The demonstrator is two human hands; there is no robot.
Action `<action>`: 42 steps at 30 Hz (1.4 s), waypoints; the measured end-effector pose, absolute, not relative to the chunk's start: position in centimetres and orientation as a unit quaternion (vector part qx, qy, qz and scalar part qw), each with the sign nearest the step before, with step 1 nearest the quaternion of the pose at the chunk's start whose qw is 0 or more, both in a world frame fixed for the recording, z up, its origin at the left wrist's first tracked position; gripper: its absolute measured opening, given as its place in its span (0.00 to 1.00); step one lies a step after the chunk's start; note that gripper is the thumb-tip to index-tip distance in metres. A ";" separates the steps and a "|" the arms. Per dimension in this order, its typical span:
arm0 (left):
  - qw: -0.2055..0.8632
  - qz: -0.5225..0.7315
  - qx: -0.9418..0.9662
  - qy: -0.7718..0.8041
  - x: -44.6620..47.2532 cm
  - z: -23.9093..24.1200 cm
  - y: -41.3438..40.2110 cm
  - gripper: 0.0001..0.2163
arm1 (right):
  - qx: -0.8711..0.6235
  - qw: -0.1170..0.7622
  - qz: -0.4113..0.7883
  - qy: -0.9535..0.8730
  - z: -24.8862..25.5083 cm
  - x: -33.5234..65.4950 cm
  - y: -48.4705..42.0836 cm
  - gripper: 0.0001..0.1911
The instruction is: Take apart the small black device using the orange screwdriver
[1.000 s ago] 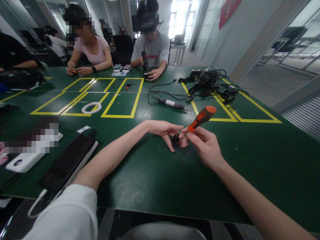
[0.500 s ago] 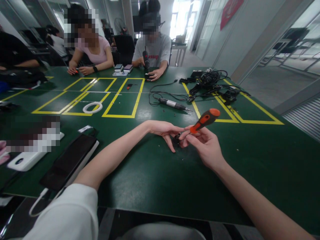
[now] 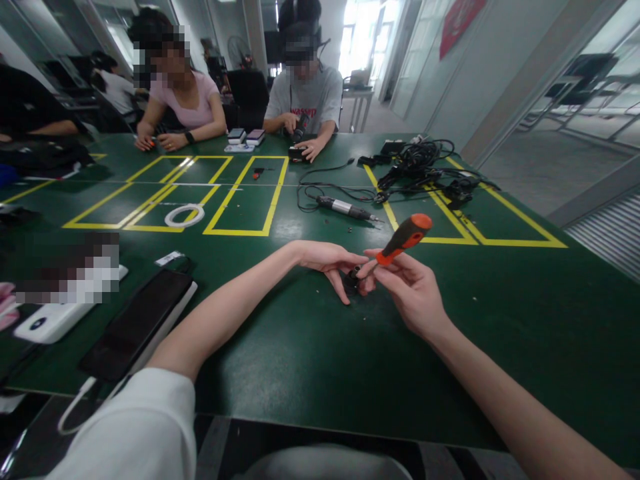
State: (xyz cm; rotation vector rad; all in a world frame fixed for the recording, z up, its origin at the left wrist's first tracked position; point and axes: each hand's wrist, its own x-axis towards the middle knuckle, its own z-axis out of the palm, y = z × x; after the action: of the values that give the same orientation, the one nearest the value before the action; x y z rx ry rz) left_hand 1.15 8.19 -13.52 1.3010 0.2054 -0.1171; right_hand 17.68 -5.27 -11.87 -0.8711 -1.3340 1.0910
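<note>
My right hand is closed around the lower end of a screwdriver with an orange and black handle. The handle leans up to the right, and its shaft runs down toward a small dark part on the green table. That part has a short round end pointing up; its kind is too small to tell. My left hand arches over the part from the left, thumb stretched down beside it and fingers reaching toward my right fingertips. My left fingers appear to steady the dark part, and the tool's tip is hidden.
A corded electric screwdriver lies beyond my hands. Tangled black cables sit at the back right. A white tape ring rests inside yellow tape lines. A black phone lies at left. Across the table, a person handles a power tool.
The screwdriver's handle has shifted slightly left and turned a little in my right hand. My left hand stays in place. The person opposite has tilted their tool lower.
</note>
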 end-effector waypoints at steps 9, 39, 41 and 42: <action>0.788 -0.066 0.601 0.115 1.0 -13.5 8.2 0.21 | -0.415 0.560 0.424 -0.578 -11.8 17.7 -5.2 0.16; 0.779 -0.054 0.613 0.121 1.0 -13.7 8.2 0.22 | -0.373 0.548 0.451 -0.597 -11.7 18.4 -4.7 0.18; 0.775 -0.051 0.617 0.127 1.0 -13.8 8.2 0.22 | -0.356 0.564 0.476 -0.573 -11.8 18.2 -4.7 0.17; 0.773 -0.053 0.618 0.129 1.0 -13.9 8.2 0.23 | -0.352 0.573 0.481 -0.562 -11.8 18.2 -4.7 0.17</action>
State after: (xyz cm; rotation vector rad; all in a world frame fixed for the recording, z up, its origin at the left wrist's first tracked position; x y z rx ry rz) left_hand 0.95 8.18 -13.85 1.3395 0.2784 -0.1152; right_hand 18.16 -4.71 -11.83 -0.8262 -1.3162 1.1282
